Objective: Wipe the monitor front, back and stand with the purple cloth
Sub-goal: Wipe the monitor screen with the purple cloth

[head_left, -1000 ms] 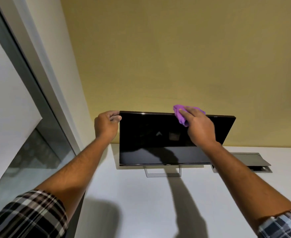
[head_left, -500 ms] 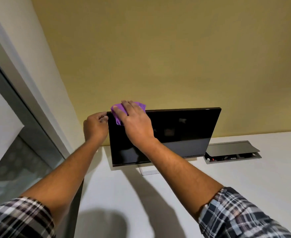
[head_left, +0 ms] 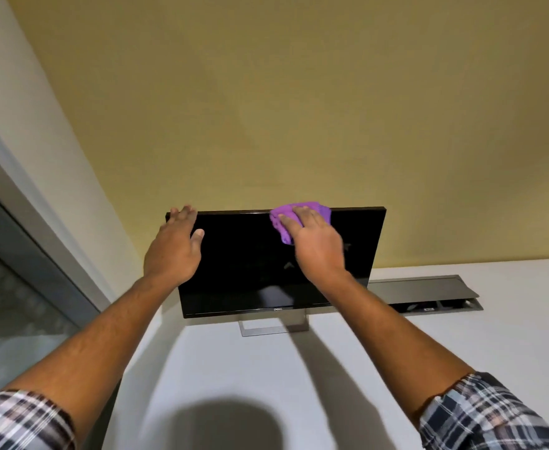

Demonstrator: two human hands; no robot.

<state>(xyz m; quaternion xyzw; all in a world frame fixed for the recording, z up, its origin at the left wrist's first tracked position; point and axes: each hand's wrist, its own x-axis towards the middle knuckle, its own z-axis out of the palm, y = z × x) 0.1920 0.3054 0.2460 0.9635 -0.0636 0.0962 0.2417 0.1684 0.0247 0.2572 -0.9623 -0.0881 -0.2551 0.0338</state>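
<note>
A black monitor [head_left: 244, 271] stands on a white desk, its dark screen facing me, on a silver frame stand [head_left: 273, 328]. My right hand [head_left: 315, 248] presses the purple cloth [head_left: 283, 219] flat against the upper middle of the screen, just under the top edge. My left hand [head_left: 174, 248] rests over the monitor's top left corner, fingers spread over the edge and thumb on the screen. The monitor's back is hidden.
The white desk [head_left: 396, 368] runs to a yellow wall [head_left: 299, 108]. A grey cable box with a raised lid [head_left: 425, 293] sits in the desk to the right of the monitor. A glass partition [head_left: 17, 303] stands at the left.
My right hand slid the cloth along the top of the screen, left and then back toward the middle. My left hand shifted from gripping the left edge to lying over the top left corner.
</note>
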